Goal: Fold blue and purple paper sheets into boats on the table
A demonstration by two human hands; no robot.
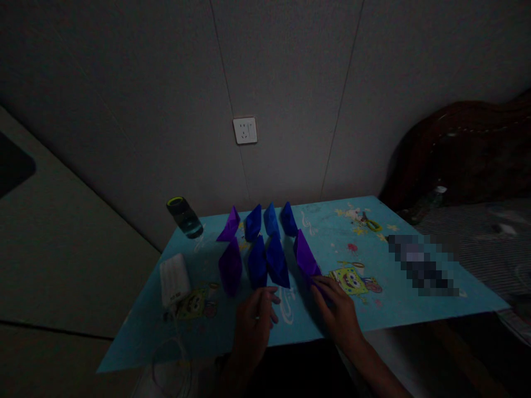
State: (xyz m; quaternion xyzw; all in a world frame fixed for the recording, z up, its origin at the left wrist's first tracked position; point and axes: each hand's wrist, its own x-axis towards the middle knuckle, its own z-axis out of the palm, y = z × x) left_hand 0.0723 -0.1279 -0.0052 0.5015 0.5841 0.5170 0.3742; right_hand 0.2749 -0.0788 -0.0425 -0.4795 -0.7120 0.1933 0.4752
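Note:
Folded paper boats stand in two rows on the table, in blue and purple. My right hand has its fingers closed on the near end of a purple paper boat, at the right of the front row. My left hand is just in front of a dark blue paper boat, fingers loosely bent and apart, with nothing in them. Beside that boat stands another blue paper boat. A dark purple paper boat is at the front row's left end. The back row includes a lighter blue paper boat.
A patterned blue cloth covers the table. On the left are a dark-topped bottle and a white power bank with a cable. Yellow-handled scissors lie at the back right, above a blurred dark object. A wall stands behind.

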